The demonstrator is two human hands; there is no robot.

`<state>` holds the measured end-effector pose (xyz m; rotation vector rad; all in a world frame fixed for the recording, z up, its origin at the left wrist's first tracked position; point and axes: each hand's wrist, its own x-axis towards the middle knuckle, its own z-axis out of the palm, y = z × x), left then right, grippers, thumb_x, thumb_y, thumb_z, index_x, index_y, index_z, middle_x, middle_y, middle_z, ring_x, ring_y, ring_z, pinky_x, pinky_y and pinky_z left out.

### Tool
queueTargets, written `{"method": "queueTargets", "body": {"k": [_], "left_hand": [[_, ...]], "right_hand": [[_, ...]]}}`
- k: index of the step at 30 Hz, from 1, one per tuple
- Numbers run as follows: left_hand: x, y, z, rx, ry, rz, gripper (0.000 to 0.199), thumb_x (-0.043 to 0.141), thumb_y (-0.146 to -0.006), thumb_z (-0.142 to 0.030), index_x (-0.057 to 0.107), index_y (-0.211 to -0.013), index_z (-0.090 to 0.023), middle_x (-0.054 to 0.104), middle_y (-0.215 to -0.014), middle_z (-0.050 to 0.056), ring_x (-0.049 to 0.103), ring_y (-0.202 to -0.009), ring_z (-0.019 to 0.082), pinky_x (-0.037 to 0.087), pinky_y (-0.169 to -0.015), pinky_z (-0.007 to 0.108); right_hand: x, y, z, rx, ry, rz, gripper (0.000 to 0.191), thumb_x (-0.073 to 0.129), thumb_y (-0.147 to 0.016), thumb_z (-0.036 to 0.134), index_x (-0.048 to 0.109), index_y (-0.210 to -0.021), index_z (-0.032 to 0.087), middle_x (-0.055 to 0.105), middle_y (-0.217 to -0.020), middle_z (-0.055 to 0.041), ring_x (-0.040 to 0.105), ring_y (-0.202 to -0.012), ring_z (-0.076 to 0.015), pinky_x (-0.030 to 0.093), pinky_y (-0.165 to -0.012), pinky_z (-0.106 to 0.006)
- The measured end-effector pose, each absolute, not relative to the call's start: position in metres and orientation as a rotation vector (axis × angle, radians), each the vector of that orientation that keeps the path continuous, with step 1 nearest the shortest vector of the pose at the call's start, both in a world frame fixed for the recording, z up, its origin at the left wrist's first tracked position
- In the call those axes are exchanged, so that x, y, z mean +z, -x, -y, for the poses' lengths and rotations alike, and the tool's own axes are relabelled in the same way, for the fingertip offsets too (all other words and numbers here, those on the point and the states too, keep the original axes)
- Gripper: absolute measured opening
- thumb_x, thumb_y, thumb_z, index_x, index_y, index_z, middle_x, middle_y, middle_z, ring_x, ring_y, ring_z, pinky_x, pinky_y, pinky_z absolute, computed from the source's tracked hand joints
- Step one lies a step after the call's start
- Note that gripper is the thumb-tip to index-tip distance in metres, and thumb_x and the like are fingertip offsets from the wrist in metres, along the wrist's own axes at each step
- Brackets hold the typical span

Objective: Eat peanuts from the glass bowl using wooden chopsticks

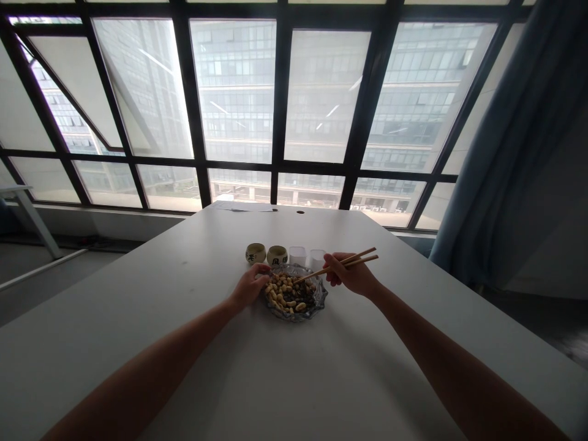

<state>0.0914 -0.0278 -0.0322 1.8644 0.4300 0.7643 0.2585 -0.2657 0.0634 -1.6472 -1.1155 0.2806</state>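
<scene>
A clear glass bowl [320, 301] with a wavy rim stands on the white table. Peanuts in their shells [278, 297] fill mostly its left side, and small dark seeds [307, 301] lie mostly toward the right. My left hand [249, 286] grips the bowl's left rim, with fingers closed around the edge. In my right hand [350, 274] is a pair of wooden chopsticks [318, 272], slanting down to the left. Their tips reach into the bowl among the nuts; whether anything is pinched between them is too small to tell.
Behind the bowl stand two yellowish cups with dark characters, a left cup [255, 253] and a right cup [277, 255]. Beside them are two translucent plastic cups [297, 255]. White paper [243, 207] lies at the table's far end, before large windows. A blue curtain [496, 141] hangs at right.
</scene>
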Motion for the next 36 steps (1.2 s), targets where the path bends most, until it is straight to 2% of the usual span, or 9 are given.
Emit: {"method": "queueTargets", "body": {"k": [18,28,33,36], "left_hand": [[-0.032,-0.092,0.029,0.761,-1.865,-0.442,0.031,0.061,-0.073,-0.03,0.067,-0.1,-0.018,0.071,-0.1,0.006,0.066,-0.095,0.024,0.052,-0.088,0.039],[-0.029,-0.091,0.031,0.763,-1.858,-0.436,0.032,0.06,-0.07,-0.031,0.066,-0.099,-0.018,0.07,-0.099,0.006,0.065,-0.092,0.023,0.051,-0.085,0.036],[-0.028,-0.09,0.033,0.82,-1.885,-0.484,0.028,0.056,-0.078,-0.037,0.064,-0.097,-0.019,0.07,-0.091,0.004,0.063,-0.074,0.019,0.051,-0.071,0.032],[-0.024,-0.089,0.023,1.049,-1.979,-0.595,0.029,0.056,-0.083,-0.042,0.062,-0.101,-0.02,0.068,-0.097,0.005,0.06,-0.07,0.017,0.05,-0.069,0.033]], "right_hand": [[0.06,-0.259,0.265,0.301,1.559,1.146,0.061,0.06,-0.08,0.076,0.065,-0.07,0.016,0.066,-0.052,-0.0042,0.06,-0.041,-0.0136,0.047,-0.039,-0.023],[0.059,-0.273,0.264,0.326,1.41,0.937,0.061,0.07,-0.072,0.075,0.065,-0.068,0.015,0.066,-0.052,-0.0058,0.059,-0.038,-0.0151,0.045,-0.037,-0.025],[0.05,-0.29,0.262,0.362,1.287,0.67,0.055,0.073,-0.072,0.07,0.063,-0.069,0.016,0.064,-0.05,-0.0051,0.057,-0.038,-0.0144,0.041,-0.035,-0.025],[0.047,-0.297,0.261,0.365,1.27,0.618,0.052,0.073,-0.073,0.068,0.062,-0.069,0.017,0.064,-0.051,-0.0047,0.057,-0.038,-0.0143,0.041,-0.035,-0.025]]}}
